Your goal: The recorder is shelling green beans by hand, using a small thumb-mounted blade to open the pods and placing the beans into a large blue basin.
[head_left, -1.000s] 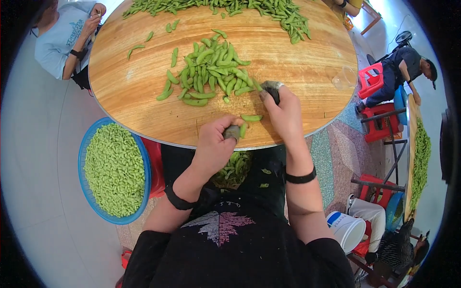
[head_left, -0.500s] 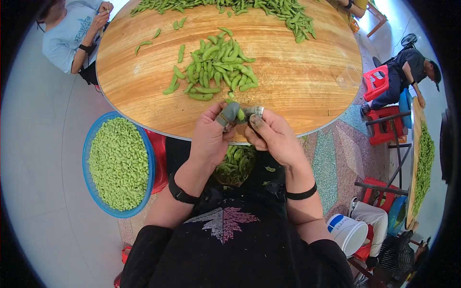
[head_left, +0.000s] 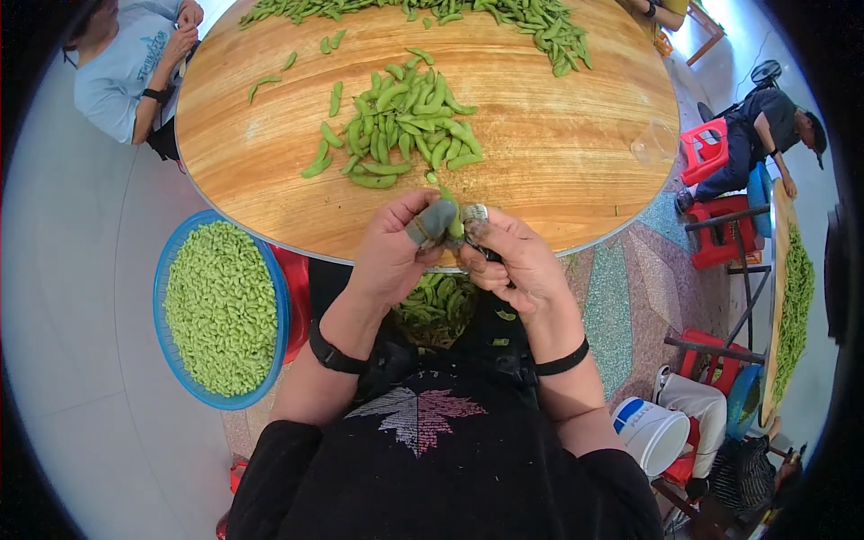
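A green edamame pod (head_left: pixel 454 219) stands nearly upright between my hands at the near edge of the round wooden table (head_left: pixel 558 189). My left hand (head_left: pixel 396 238) pinches it, a grey cover on the thumb. My right hand (head_left: pixel 510 256) grips its other side, with a whitish wrap on one finger and dark stains on the thumb. Just beyond my fingers lies a loose pile of edamame pods (head_left: pixel 409 117). Below my hands, partly hidden by the table edge, sits a container of green pods or husks (head_left: pixel 436 306).
A blue basket (head_left: pixel 162 310) full of shelled beans stands at my left beside a red stool (head_left: pixel 295 288). More pods (head_left: pixel 558 45) cover the far table. A clear cup (head_left: pixel 655 139) is at the right; a white bucket (head_left: pixel 652 441) stands lower right. Other people sit around.
The pod between my fingers has turned more upright and shows more of its length. My right fingers have shifted slightly against it. The view has moved a little.
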A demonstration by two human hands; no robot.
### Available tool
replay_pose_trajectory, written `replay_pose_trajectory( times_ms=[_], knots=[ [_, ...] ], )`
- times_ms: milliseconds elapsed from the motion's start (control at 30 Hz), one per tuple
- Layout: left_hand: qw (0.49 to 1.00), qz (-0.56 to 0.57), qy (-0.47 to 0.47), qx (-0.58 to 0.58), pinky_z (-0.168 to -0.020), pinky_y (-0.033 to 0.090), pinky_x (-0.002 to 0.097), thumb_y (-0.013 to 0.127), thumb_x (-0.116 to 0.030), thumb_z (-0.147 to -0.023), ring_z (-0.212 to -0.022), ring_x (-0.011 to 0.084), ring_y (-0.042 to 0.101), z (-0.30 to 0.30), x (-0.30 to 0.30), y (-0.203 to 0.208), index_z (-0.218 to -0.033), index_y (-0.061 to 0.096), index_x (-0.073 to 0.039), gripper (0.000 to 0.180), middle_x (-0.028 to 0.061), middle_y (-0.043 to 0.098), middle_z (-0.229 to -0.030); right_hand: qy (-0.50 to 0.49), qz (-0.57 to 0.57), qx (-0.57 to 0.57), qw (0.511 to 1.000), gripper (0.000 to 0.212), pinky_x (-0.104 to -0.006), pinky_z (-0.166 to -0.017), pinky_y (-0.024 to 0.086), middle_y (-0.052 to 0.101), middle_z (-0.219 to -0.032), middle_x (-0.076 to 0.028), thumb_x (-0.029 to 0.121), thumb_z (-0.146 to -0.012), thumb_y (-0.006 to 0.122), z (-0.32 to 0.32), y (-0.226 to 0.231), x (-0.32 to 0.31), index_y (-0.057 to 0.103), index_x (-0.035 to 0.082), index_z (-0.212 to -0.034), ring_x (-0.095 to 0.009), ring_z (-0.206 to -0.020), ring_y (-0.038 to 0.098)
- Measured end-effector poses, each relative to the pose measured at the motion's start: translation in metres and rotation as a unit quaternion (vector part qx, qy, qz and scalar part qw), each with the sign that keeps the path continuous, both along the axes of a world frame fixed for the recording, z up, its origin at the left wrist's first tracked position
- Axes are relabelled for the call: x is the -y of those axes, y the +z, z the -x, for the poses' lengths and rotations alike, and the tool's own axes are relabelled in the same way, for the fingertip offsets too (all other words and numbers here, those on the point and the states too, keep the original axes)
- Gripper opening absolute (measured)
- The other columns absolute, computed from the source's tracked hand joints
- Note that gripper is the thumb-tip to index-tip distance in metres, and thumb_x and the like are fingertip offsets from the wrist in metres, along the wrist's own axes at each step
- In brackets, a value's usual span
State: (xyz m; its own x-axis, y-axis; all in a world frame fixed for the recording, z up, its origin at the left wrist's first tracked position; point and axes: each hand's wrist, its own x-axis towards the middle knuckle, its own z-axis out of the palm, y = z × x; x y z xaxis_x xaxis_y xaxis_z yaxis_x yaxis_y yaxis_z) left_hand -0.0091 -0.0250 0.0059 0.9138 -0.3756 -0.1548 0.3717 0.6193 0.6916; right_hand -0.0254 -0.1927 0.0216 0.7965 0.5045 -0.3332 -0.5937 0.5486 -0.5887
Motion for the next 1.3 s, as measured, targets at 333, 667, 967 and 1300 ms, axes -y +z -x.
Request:
replay_pose_trajectory(
  times_ms=[333,667,967,1300],
  knots=[
    [0.966,-0.238,0.058,0.086,-0.062,0.040,0.0193,0.057,0.000,-0.081,-0.069,0.0069,0.051,-0.007,0.000,-0.002,-0.097,0.061,-0.001,0.016,0.0003,0.059,-0.082,-0.083,0.322,0.174,0.927,0.013,-0.0200,-0.050,0.034,0.047,-0.062,0.005,0.008,-0.088,0.047,-0.011,-0.008,-0.013,0.058,0.003,-0.084,-0.003,-0.056,0.042],
    [0.873,-0.391,-0.043,0.288,-0.071,0.043,0.0213,0.059,0.002,-0.077,-0.079,0.0091,0.057,0.001,0.005,0.004,-0.093,0.067,-0.003,0.019,0.0015,0.063,-0.086,-0.104,0.775,0.384,0.491,0.022,-0.0459,-0.060,0.046,0.060,-0.070,-0.023,0.017,-0.080,0.059,-0.078,-0.011,0.002,0.059,0.000,-0.094,-0.039,-0.067,0.059],
    [0.997,-0.049,0.062,-0.003,-0.045,0.029,0.0148,0.061,-0.007,-0.083,-0.060,0.0014,0.045,-0.017,0.008,0.010,-0.104,0.061,-0.004,0.021,-0.0016,0.057,-0.076,-0.170,0.529,0.390,0.734,0.013,-0.0236,-0.050,0.040,0.053,-0.066,-0.001,0.010,-0.082,0.061,-0.027,0.010,-0.013,0.058,0.000,-0.088,-0.009,-0.055,0.048],
    [0.981,-0.124,0.143,0.048,-0.046,0.031,0.0156,0.060,-0.005,-0.083,-0.056,0.0026,0.047,-0.010,0.007,0.002,-0.095,0.063,-0.004,0.013,0.0004,0.063,-0.079,0.021,0.181,0.174,0.968,0.016,-0.0167,-0.044,0.025,0.042,-0.063,0.005,0.016,-0.096,0.041,-0.009,0.008,-0.007,0.053,0.006,-0.091,-0.002,-0.051,0.032]
  ],
)
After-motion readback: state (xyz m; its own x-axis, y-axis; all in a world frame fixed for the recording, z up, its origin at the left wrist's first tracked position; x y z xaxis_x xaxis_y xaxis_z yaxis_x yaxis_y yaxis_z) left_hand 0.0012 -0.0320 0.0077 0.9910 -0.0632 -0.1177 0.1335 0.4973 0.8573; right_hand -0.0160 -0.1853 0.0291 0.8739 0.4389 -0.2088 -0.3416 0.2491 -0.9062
